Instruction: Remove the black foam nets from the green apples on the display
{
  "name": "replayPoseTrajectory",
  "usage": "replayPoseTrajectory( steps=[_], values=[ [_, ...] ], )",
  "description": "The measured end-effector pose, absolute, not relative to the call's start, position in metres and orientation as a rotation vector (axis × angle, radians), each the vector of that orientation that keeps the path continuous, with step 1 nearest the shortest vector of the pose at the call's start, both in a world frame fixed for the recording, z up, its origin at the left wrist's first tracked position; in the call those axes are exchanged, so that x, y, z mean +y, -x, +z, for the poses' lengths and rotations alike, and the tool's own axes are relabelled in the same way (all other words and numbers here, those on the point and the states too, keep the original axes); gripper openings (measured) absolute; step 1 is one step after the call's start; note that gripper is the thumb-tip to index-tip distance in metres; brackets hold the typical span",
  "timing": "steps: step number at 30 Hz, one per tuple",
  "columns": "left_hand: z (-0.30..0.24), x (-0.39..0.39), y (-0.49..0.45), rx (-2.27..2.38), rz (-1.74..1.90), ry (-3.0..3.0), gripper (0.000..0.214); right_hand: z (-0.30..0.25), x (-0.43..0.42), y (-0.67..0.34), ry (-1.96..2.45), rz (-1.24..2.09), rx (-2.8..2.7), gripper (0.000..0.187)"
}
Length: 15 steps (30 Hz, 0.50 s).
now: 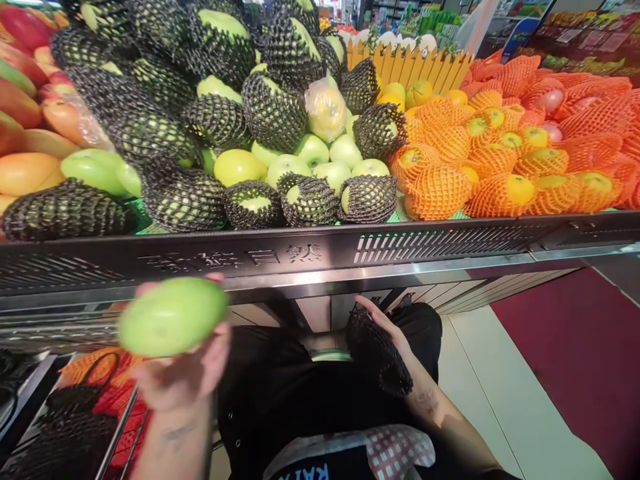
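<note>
My left hand (185, 373) is raised at the front of the fruit stand, its fingers wrapped round a smooth, oval, light-green fruit (173, 317). Motion blurs the fruit, so its exact kind is not clear. A black foam fruit net (373, 350) hangs limp from my right hand (390, 327), low over my lap, with nothing visible inside it. Part of that hand is hidden behind the net. Above both hands, green apples (314, 152) lie on the stand. Along the front edge are several green fruits in black nets (310, 200).
A dark slatted ledge (260, 257) with a metal rail runs along the stand. Orange-netted fruits (440, 190) lie to the right and mangoes (27, 175) to the left. Loose red, orange and black nets (80, 427) fill a wire cart at lower left.
</note>
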<state>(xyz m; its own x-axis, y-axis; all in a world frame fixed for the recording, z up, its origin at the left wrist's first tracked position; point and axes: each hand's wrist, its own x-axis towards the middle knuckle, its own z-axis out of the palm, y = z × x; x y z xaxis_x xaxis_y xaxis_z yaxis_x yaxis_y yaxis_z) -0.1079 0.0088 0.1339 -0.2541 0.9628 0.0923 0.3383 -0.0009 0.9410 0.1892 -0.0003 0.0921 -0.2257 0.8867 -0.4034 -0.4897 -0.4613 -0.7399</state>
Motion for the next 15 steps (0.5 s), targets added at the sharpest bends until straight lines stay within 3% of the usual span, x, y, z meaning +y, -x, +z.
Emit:
replayPoseTrajectory(
  steps=[2, 6, 11, 15],
  values=[
    [0.109, 0.003, 0.077, 1.322, 1.388, -1.115, 0.106, 0.094, -0.005, -0.183, 1.038, 1.871, -0.558, 0.038],
    [0.062, -0.002, 0.043, 0.979, 1.271, -1.116, 0.094, 0.080, -0.011, -0.177, 0.885, 1.984, -0.516, 0.042],
    [0.044, -0.008, 0.035, 0.964, 1.290, -1.463, 0.089, 0.055, -0.017, -0.187, 0.852, 2.039, -0.723, 0.050],
    [0.042, -0.014, 0.027, 0.953, 1.343, -1.268, 0.090, 0.054, -0.025, -0.191, 0.842, 2.029, -0.797, 0.042]
  ],
)
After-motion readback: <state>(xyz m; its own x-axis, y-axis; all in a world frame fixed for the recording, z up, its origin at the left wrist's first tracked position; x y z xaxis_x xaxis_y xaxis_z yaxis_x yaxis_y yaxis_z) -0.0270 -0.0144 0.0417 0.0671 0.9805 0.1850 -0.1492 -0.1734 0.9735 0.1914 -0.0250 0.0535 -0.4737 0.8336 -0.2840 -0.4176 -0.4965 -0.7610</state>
